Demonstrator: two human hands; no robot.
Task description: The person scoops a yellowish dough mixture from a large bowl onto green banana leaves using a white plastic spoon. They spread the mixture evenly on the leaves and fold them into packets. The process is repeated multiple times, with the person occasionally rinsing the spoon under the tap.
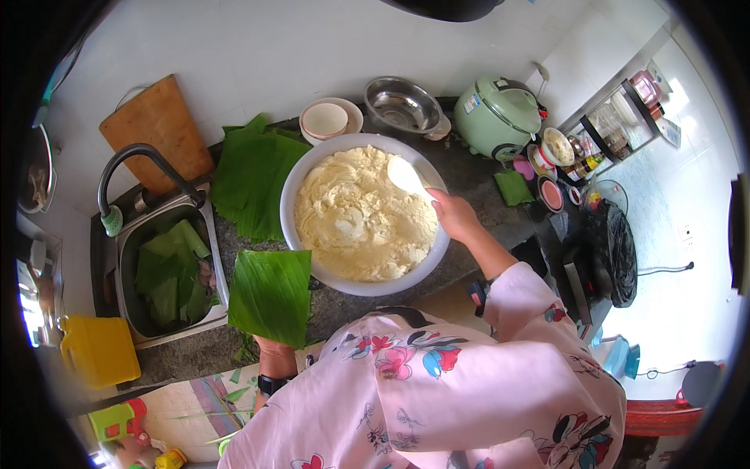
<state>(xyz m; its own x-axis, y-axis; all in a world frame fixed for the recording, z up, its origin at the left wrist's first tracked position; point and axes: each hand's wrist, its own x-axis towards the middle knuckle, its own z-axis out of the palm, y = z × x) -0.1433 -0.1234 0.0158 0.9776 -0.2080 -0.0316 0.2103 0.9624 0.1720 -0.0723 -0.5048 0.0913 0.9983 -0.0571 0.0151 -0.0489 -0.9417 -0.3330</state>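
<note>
A large white basin [287, 220] full of pale yellow dough stands on the dark counter before me. Around the handle of a white plastic scoop [404, 174] my right hand [454, 214] is closed, at the basin's right rim; the scoop's head rests over the dough. A square piece of green leaf [270, 293] lies on my left hand [274, 347], left of the basin's lower edge. The leaf covers the fingers and only the heel of that hand and the wrist show. Behind it, a stack of cut green leaves [252, 176] lies beside the basin.
At left, a steel sink [220, 281] holds more leaves under a black faucet [146, 149]; a wooden cutting board [157, 135] leans behind. Two bowls [325, 120], a steel basin [403, 105] and a green rice cooker [495, 117] line the wall. A yellow jug [99, 352] stands lower left.
</note>
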